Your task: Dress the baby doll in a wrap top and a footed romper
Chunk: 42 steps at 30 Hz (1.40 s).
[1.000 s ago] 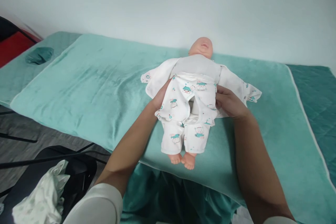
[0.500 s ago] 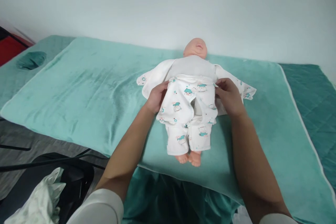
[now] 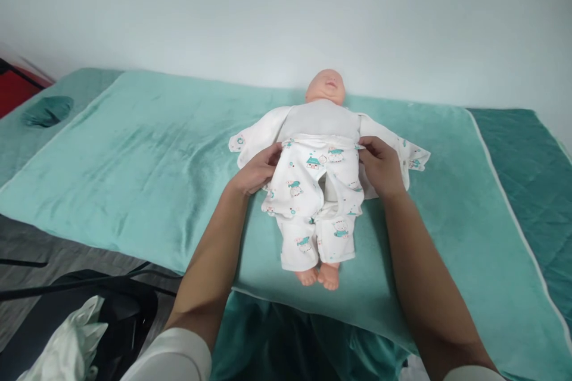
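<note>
A baby doll (image 3: 325, 88) lies on its back, head toward the wall and bare feet toward me. White printed pants (image 3: 304, 175) cover its legs up to the waist and have an opening at the crotch. Under its back and arms spreads a white top (image 3: 263, 131), its front open over the pale cloth torso. My left hand (image 3: 259, 168) pinches the waistband at the left side. At the right side of the waistband, my right hand (image 3: 379, 164) has thumb and fingers closed on the edge.
A green plush blanket (image 3: 134, 161) covers the bed, which has a face hole (image 3: 48, 112) at its left end. A pale wall (image 3: 286, 18) stands behind. At lower left a black chair (image 3: 120, 321) bears a crumpled light cloth (image 3: 67, 345).
The view has shifted slightly, so the doll sits a little lower and further left. Both hands stay at the sides of the waistband; the pants look almost unchanged.
</note>
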### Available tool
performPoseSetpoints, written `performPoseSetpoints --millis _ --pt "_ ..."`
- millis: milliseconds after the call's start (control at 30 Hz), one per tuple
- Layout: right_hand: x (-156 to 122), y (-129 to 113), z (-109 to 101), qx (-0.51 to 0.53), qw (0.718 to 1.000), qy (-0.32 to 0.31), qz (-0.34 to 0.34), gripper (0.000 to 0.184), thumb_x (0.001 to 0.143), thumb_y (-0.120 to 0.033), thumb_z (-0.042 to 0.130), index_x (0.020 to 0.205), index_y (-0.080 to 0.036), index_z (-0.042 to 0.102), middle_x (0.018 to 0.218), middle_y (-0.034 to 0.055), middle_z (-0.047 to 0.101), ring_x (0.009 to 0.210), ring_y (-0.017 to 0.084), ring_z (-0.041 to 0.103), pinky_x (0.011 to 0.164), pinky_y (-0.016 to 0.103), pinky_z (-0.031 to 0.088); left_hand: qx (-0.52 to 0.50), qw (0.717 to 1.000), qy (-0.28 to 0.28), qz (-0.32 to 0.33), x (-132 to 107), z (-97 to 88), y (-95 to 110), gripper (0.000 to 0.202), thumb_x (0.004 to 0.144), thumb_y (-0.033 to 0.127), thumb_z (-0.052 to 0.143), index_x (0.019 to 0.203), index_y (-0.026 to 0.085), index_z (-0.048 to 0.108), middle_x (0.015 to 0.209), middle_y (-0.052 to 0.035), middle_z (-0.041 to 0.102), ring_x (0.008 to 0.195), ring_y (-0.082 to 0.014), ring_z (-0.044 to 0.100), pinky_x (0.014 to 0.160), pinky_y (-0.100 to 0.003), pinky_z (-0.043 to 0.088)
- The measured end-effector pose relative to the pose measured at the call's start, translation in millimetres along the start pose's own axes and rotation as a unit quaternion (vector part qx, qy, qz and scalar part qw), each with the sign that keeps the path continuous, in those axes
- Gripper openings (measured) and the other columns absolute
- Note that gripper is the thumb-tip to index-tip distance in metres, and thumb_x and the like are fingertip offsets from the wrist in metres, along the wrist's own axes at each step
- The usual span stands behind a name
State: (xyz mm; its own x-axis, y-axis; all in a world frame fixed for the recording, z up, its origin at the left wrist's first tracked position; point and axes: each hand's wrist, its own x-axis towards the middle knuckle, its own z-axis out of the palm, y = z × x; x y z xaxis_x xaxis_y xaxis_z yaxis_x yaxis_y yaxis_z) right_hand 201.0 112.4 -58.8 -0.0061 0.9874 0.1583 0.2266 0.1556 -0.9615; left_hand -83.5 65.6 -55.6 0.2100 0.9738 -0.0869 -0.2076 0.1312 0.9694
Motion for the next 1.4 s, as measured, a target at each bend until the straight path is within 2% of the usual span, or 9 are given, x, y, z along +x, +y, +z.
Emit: performPoseSetpoints --millis 267,433,500,600,967,1100,1200,1300,1400 --pt "5.6 0.5 8.3 0.122 0.984 -0.025 0.131 0.017 0.070 -0.026 0.058 0.086 -0.025 0.063 0.067 -0.0032 0.053 0.058 0.015 0.046 0.053 0.028 0.038 0.064 0.995 0.064 0.046 6.9 1.6 -12.4 0.035 0.074 0.025 0.076 0.109 0.020 0.074 0.102 -0.0045 0.076 0.101 -0.0247 0.068 0.090 -0.035 0.054" --pt "-0.7 0.4 9.5 -0.020 0.997 0.043 -0.053 0.020 0.081 -0.032 0.062 0.100 -0.026 0.064 0.101 0.0035 0.068 0.095 0.021 0.064 0.082 0.035 0.055 0.167 0.968 0.162 0.095 11.2 7.5 -18.9 0.015 0.080 0.026 0.068 0.092 0.019 0.075 0.097 -0.0031 0.073 0.097 -0.0221 0.063 0.093 -0.034 0.049" --pt "-2.8 0.3 6.7 -0.082 0.987 0.039 -0.132 0.022 0.087 -0.035 0.060 0.107 -0.027 0.066 0.112 0.0057 0.069 0.106 0.023 0.064 0.092 0.040 0.055 0.193 0.946 0.219 0.140 10.8 13.1 -20.5 0.022 0.078 0.022 0.070 0.100 0.021 0.073 0.105 -0.0034 0.071 0.099 -0.0215 0.063 0.095 -0.033 0.049" --pt "-3.2 -0.5 2.2 -0.138 0.977 0.005 -0.160 0.023 0.093 -0.038 0.055 0.109 -0.029 0.070 0.111 0.0061 0.073 0.101 0.025 0.067 0.094 0.043 0.055 0.201 0.921 0.266 0.203 9.5 19.7 -20.9 0.042 0.078 0.020 0.071 0.119 0.027 0.069 0.124 -0.0036 0.069 0.113 -0.0234 0.063 0.102 -0.034 0.047" --pt "16.9 -15.4 19.1 -0.046 0.998 0.029 -0.023 0.019 0.086 -0.033 0.053 0.083 -0.022 0.069 0.082 -0.0001 0.069 0.086 0.021 0.059 0.076 0.032 0.045 0.076 0.971 0.196 0.117 51.8 -7.0 -13.8 0.023 0.063 0.016 0.062 0.077 0.022 0.080 0.089 -0.0009 0.077 0.095 -0.0216 0.067 0.093 -0.034 0.051" --pt "37.8 -15.4 21.9 -0.050 0.999 0.014 0.016 0.022 0.079 -0.024 0.048 0.057 -0.021 0.046 0.062 -0.0019 0.047 0.069 0.016 0.044 0.064 0.031 0.034 0.014 0.990 0.127 0.053 63.7 -18.6 -12.6 0.026 0.056 0.013 0.062 0.075 0.019 0.079 0.083 -0.0016 0.076 0.078 -0.0183 0.065 0.080 -0.031 0.052" --pt "36.3 -10.5 25.7 -0.048 0.998 0.020 0.045 0.021 0.080 -0.026 0.052 0.060 -0.021 0.050 0.062 -0.0027 0.048 0.068 0.015 0.044 0.063 0.030 0.035 -0.016 0.995 0.086 0.038 58.4 -23.3 -11.2 0.029 0.056 0.012 0.064 0.080 0.019 0.079 0.079 -0.0014 0.075 0.075 -0.0172 0.064 0.076 -0.030 0.051" --pt "23.6 -4.3 27.2 -0.043 0.998 0.049 -0.015 0.016 0.086 -0.035 0.059 0.090 -0.021 0.066 0.079 -0.0016 0.064 0.075 0.017 0.054 0.070 0.030 0.044 0.034 0.991 0.086 0.094 44.5 -22.3 -9.7 0.030 0.064 0.014 0.065 0.090 0.020 0.078 0.088 -0.0022 0.075 0.086 -0.0187 0.067 0.083 -0.031 0.052" --pt "16.7 -1.5 23.7 -0.099 0.979 0.055 -0.168 0.019 0.091 -0.038 0.061 0.102 -0.023 0.065 0.096 0.0038 0.070 0.089 0.021 0.062 0.082 0.036 0.051 0.163 0.955 0.139 0.206 32.2 -17.8 -7.0 0.024 0.078 0.020 0.066 0.100 0.022 0.075 0.107 -0.0043 0.071 0.101 -0.0194 0.066 0.093 -0.033 0.053"
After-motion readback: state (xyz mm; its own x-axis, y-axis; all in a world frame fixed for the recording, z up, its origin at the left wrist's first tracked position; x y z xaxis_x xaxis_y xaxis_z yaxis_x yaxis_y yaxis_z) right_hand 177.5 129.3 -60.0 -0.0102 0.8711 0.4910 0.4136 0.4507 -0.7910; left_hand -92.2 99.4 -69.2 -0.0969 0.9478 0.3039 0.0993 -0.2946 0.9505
